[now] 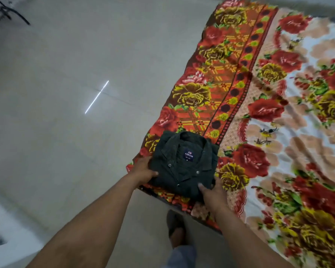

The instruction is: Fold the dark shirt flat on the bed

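The dark green shirt lies folded into a compact rectangle at the near left corner of the bed, collar up, with a blue label showing inside the neck. My left hand grips the shirt's left edge, thumb on top. At the near right corner, my right hand holds the shirt with the thumb pressed onto the fabric. Both forearms reach in from the bottom of the view.
A floral red, yellow and white bedsheet covers the bed and hangs over its left edge. Pale tiled floor lies to the left. My foot in a dark sandal stands on the floor beside the bed.
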